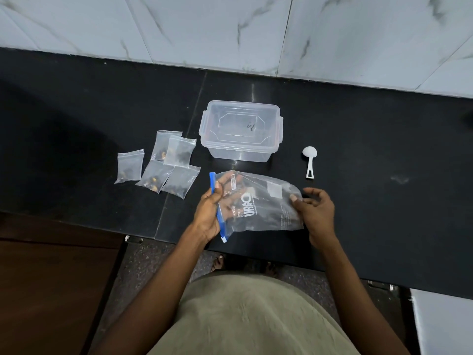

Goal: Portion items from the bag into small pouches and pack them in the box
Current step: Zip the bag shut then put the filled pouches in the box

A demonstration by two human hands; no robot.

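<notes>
A large clear zip bag (266, 201) with a blue slider strip and white print lies sideways on the black counter, dark items inside. My left hand (208, 213) grips its blue-strip mouth, fingers behind the plastic. My right hand (316, 211) pinches the bag's bottom end. Several small clear pouches (163, 162) with dark and yellowish bits lie in a loose cluster to the left. A clear plastic box (242, 130) with its lid on stands just beyond the bag.
A white plastic scoop (310, 161) lies right of the box, handle toward me. The black counter (384, 149) ends at a marble-tiled wall (230, 29) behind. Its front edge runs just below my hands, with a brown surface at lower left.
</notes>
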